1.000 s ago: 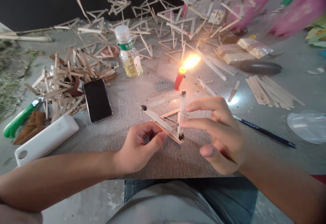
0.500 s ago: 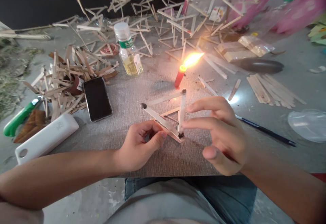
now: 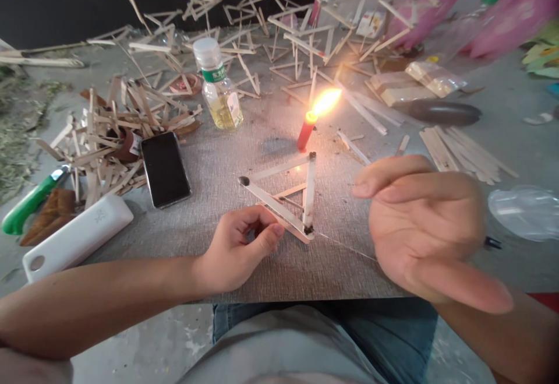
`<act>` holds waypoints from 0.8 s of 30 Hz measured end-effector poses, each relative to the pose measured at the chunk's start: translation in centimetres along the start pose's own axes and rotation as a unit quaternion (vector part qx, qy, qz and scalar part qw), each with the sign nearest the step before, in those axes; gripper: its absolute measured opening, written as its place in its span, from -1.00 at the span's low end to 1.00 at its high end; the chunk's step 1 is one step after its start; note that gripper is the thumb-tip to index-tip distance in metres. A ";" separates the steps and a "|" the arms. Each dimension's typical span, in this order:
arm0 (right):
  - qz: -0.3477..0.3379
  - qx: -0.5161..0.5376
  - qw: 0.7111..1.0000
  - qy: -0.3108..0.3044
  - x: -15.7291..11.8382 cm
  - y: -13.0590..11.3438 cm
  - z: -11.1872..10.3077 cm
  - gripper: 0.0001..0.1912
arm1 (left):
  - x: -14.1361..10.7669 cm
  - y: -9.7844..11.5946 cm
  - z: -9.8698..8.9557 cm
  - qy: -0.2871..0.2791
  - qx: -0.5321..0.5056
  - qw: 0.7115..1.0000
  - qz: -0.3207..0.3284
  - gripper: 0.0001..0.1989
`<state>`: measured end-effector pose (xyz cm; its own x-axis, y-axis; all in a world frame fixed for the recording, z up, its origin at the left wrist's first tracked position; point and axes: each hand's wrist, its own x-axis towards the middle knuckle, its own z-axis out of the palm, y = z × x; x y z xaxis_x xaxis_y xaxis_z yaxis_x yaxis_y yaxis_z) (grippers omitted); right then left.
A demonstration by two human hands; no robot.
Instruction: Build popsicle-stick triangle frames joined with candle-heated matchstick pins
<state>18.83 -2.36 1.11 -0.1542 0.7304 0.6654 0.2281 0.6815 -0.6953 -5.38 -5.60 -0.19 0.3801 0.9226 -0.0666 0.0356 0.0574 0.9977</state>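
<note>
My left hand (image 3: 244,247) pinches the lower edge of a triangular frame of flat wooden sticks (image 3: 309,192), whose corners are dark. Right of the frame, my right hand (image 3: 428,221) is raised palm up, fingers apart, holding nothing. A thin shiny thread (image 3: 345,245) runs from the frame's lower right corner toward this hand. Just behind the frame a red candle (image 3: 306,132) stands tilted, its flame blowing to the right.
A phone (image 3: 166,169), a stick pile (image 3: 126,145), a white handle-like object (image 3: 78,235) and a green-handled tool (image 3: 30,203) lie left. A bottle (image 3: 220,95) stands behind. Flat sticks (image 3: 458,151) and a clear plastic lid (image 3: 524,212) lie right; stick structures fill the back.
My right hand has moved right, away from the frame, and turned its palm up. A thin thread now shows between them. My left hand keeps its grip.
</note>
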 end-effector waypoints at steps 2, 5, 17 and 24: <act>0.001 0.010 1.000 0.010 0.4 -0.3 0.1 -0.67 | 0.0 0.1 0.0 -0.001 0.006 1.000 0.002 -0.65; 0.001 0.022 0.999 0.023 0.6 -0.8 -0.3 -0.74 | 0.0 0.2 0.0 0.000 0.012 1.000 0.003 -0.65; 0.003 0.041 0.999 -0.015 0.4 -1.9 -0.6 -0.86 | 0.1 0.2 0.0 0.007 0.009 1.000 -0.011 -0.65; 0.010 0.106 0.994 0.001 0.9 -2.2 -0.3 -0.78 | 0.0 0.0 0.0 0.003 -0.007 1.000 -0.013 -0.62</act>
<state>18.51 -3.24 3.31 -0.1490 0.7443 0.6510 0.0231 0.6608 -0.7502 -5.39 -5.64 -0.24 0.3727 0.9233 -0.0933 0.0332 0.0872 0.9956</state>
